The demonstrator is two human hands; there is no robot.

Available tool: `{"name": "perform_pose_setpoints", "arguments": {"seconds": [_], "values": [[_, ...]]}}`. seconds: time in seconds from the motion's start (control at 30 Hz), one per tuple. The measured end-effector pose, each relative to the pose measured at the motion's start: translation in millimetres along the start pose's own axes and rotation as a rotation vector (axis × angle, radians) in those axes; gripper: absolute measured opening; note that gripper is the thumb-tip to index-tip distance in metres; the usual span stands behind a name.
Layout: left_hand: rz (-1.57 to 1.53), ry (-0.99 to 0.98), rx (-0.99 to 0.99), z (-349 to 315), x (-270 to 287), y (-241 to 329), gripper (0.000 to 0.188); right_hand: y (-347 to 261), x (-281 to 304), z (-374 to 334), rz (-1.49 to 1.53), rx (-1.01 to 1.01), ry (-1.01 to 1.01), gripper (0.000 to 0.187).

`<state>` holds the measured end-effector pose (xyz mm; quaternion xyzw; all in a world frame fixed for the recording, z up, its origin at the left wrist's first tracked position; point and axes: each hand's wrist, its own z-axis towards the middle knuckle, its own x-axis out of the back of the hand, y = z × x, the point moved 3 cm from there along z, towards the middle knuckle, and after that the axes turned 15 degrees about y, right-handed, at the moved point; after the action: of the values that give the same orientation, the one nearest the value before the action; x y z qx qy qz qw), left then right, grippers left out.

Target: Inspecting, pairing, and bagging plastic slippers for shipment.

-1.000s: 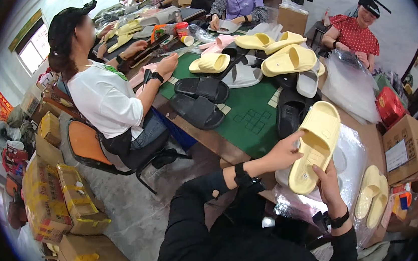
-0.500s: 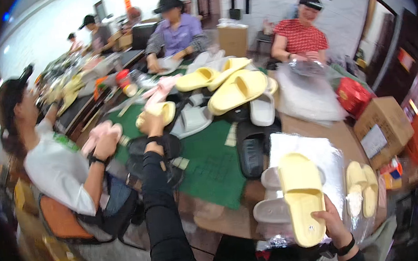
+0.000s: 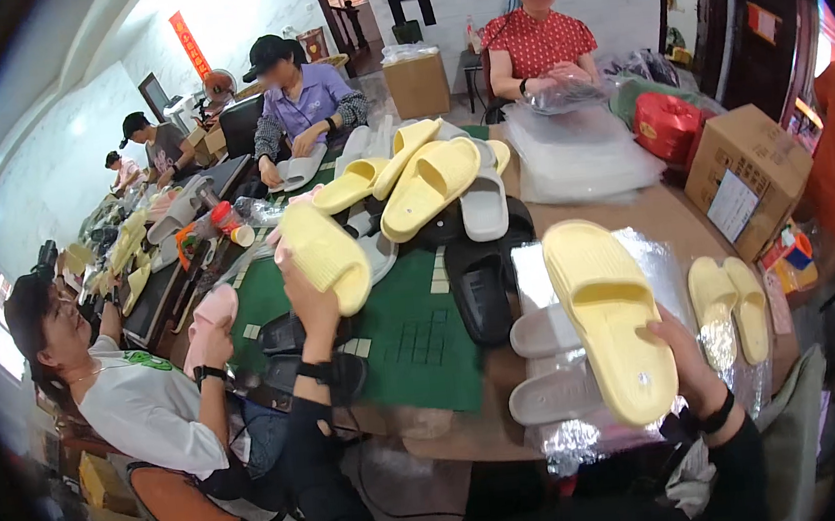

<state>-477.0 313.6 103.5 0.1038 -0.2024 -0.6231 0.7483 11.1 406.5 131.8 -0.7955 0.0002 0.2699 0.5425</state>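
My left hand (image 3: 314,309) is closed on a yellow slide slipper (image 3: 329,257), held tilted above the green mat with its ribbed strap facing up. At the lower right, my right hand (image 3: 686,353) grips another yellow slide slipper (image 3: 611,337) by its side, its footbed towards me. Beneath that one, grey slippers (image 3: 554,395) lie on clear, shiny plastic bags (image 3: 530,275). A pile of slippers stands beyond my hands, with a large yellow slipper (image 3: 431,191) on top and a grey slipper (image 3: 483,204) beside it. Black slippers (image 3: 484,299) rest on the table at its near side.
On the left, a seated person (image 3: 138,388) holds a pink slipper (image 3: 211,326). Two people sit across the table, one handling a grey slipper (image 3: 300,169). A stack of clear bags (image 3: 579,160), a cardboard box (image 3: 746,174) and bagged yellow slippers (image 3: 713,297) are at the right.
My left hand has lifted the yellow slipper off the pile area and turned its strap upward. My right hand still holds its slipper, now slightly higher. The view has shifted.
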Motion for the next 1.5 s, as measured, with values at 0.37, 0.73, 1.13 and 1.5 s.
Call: {"name": "perform_pose_setpoints", "arguments": {"seconds": [0.37,0.73,1.13,1.5], "values": [[-0.409,-0.492,-0.220,-80,72,200,0.062,0,-95,97,0.104,0.476,0.069,0.034],[-0.965,-0.614,1.169,-119,72,174,0.042,23,-113,67,0.266,0.257,0.060,0.035],[-1.250,-0.696,1.381,-126,71,185,0.040,22,-96,40,-0.210,0.617,0.007,0.083],[-1.268,-0.928,1.323,-97,76,170,0.037,-58,-48,79,-0.228,0.646,0.202,0.041]]}}
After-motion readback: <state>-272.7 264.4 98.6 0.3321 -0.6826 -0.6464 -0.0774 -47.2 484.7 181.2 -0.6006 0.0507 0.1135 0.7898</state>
